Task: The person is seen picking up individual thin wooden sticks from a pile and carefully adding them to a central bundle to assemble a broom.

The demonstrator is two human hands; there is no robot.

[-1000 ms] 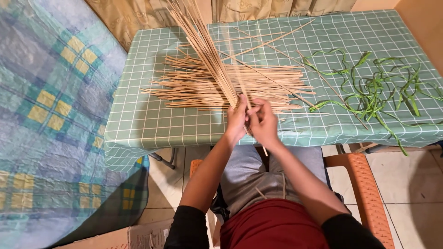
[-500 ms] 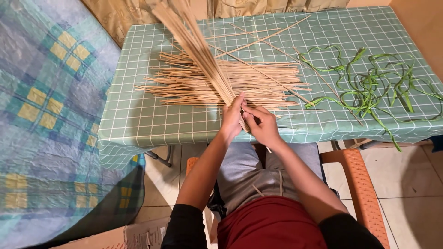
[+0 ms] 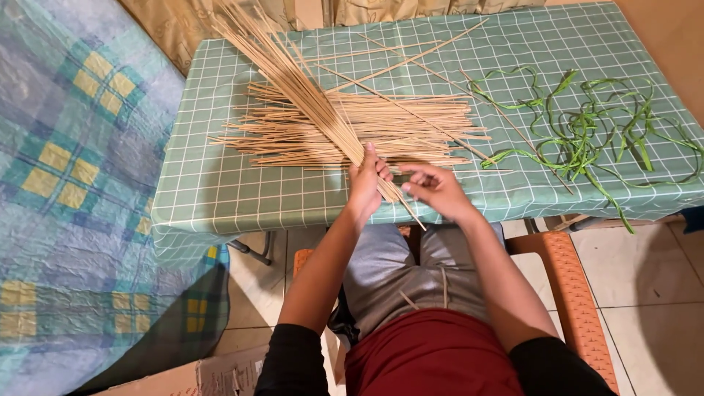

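Obs: my left hand (image 3: 364,180) is closed around a bundle of thin tan sticks (image 3: 293,81), gripping it near its lower end at the table's front edge. The bundle slants up and away to the left, fanning out above the table. My right hand (image 3: 433,189) sits just beside the left, fingers loosely curled with thumb and forefinger pinched close near the stick ends poking below my grip; I cannot tell whether they actually hold a stick.

Pile of loose sticks (image 3: 352,132) lies flat across the green checked tablecloth (image 3: 220,191), directly behind my hands. Green leaf strips (image 3: 587,132) lie tangled at the right, well apart from the bundle.

Technique note: keep the left grip firm and low so the bundle doesn't splay; add or align one stick at a time.

Containers: none on the table. A cardboard box (image 3: 198,378) shows at the bottom edge; contents not visible.
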